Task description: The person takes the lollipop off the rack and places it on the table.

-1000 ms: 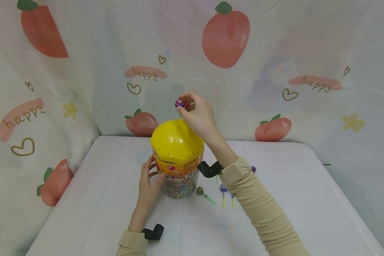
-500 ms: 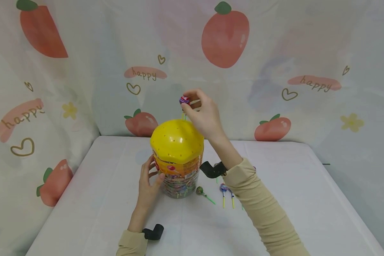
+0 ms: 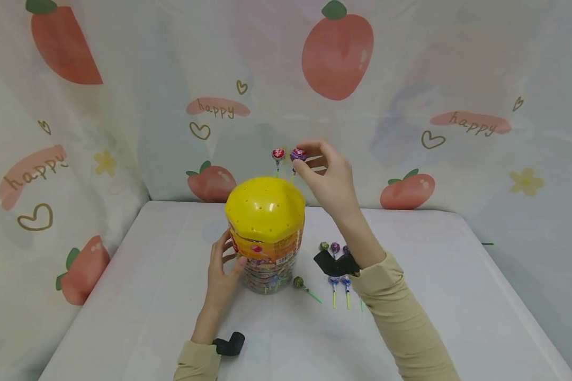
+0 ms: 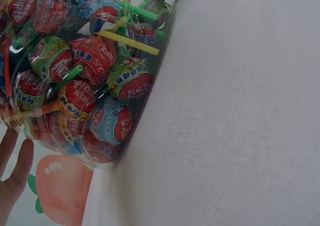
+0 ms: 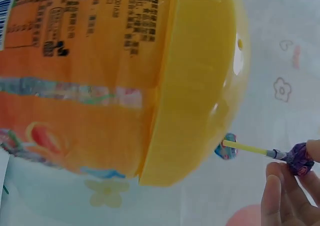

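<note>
A clear jar (image 4: 75, 93) packed with wrapped lollipops stands upright, topped by a domed yellow lid (image 3: 265, 209). My left hand (image 3: 221, 278) holds the jar's left side, thumb in front and fingers round the back. Above the lid's back right, my right hand (image 3: 331, 177) pinches a purple-wrapped lollipop (image 3: 297, 154) by its head between thumb and fingers. Its yellow stick (image 5: 247, 147) points towards the lid, the tip overlapping another wrapped lollipop head in the right wrist view. Just left of it, a red-wrapped lollipop (image 3: 278, 154) stands upright, its stick's lower end hidden behind the lid.
On the white table (image 3: 276, 344), a green-stick lollipop (image 3: 298, 282) lies beside the jar's base. Several more lollipops (image 3: 334, 280) lie in rows farther right, partly covered by the right wrist's black camera mount (image 3: 336, 263). A fruit-print curtain (image 3: 267, 63) hangs behind.
My right hand has moved right with the purple lollipop, which has turned from lying sideways to stick-down. The red-wrapped lollipop has come into view. My left hand stays on the jar.
</note>
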`<state>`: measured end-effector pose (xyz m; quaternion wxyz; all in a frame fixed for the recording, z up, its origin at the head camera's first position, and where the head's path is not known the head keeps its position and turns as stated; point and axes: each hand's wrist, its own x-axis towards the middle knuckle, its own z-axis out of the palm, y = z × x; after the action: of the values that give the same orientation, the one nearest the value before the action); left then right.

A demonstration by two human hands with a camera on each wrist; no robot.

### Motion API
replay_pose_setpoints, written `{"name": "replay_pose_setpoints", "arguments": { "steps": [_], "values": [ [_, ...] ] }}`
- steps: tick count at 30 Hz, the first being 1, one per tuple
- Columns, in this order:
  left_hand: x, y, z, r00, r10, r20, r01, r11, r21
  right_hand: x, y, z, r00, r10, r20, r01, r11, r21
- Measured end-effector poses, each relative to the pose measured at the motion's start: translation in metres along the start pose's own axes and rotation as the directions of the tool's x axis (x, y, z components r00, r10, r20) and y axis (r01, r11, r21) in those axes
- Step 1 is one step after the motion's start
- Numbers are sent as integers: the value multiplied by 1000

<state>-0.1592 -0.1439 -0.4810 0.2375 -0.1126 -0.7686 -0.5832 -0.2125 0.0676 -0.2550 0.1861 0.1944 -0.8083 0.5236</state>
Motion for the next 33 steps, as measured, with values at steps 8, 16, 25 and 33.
{"name": "replay_pose_setpoints", "arguments": {
  "steps": [8, 16, 25, 33],
  "values": [
    [1, -1, 1, 1000, -14, -4, 14, 1000, -2, -22, 13, -26, 998, 54, -19, -54, 998, 12],
    [0, 1, 1, 999, -37, -6, 37, 999, -3, -48, 28, -49, 991, 128, -47, -128, 992, -4],
    [0, 4, 2, 999, -33, -23, 33, 999, -14, -71, 48, -61, 979, 193, -61, -195, 980, -41],
    [-1, 4, 2, 999, -35, -20, 35, 999, 12, -93, 70, -73, 957, 286, -53, -288, 957, -36]
  ]
}}
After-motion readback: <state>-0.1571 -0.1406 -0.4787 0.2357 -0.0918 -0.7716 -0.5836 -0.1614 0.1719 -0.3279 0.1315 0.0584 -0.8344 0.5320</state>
